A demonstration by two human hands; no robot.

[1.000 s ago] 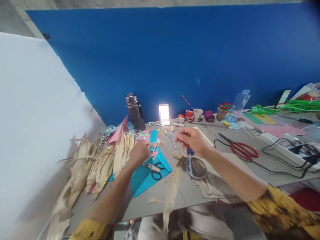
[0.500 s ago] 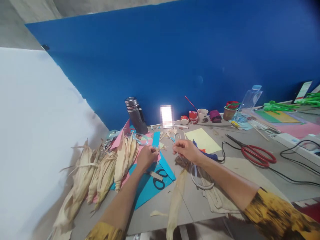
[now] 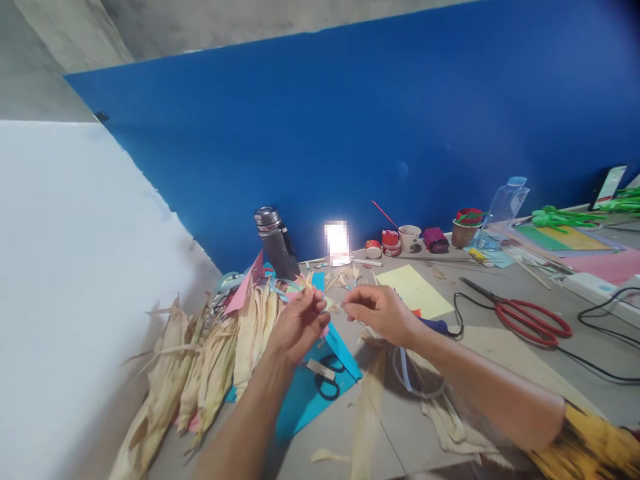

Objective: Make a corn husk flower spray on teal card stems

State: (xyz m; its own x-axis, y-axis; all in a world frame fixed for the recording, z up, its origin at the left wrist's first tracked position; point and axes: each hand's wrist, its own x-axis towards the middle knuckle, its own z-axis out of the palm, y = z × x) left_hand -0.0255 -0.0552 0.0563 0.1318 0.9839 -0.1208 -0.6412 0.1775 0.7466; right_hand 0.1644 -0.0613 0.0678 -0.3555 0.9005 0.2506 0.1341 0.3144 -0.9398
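My left hand (image 3: 300, 327) is closed, palm turned partly up, with a small pale piece of corn husk (image 3: 309, 281) between its fingertips. Just to its right, my right hand (image 3: 383, 313) pinches thumb against forefinger; whatever is between them is too thin to make out. A small gap separates the two hands. Dried corn husks (image 3: 257, 320) are heaped left of my left hand. Below the hands, black-handled scissors (image 3: 337, 375) lie on blue paper (image 3: 305, 417). A blue glue gun (image 3: 435, 326) is partly hidden behind my right forearm.
Large red-handled scissors (image 3: 500, 303) and a black cord lie to the right. At the back stand a dark thermos (image 3: 277, 245), a paper cup (image 3: 410, 240) and a plastic bottle (image 3: 500, 213). Yellow paper (image 3: 420, 288) lies behind my right hand. A blue panel (image 3: 300, 133) rises behind.
My left hand has rolled palm-up and risen slightly, bringing the husk piece into clearer sight. My right hand stays pinched close by. The whole view has shifted a little.
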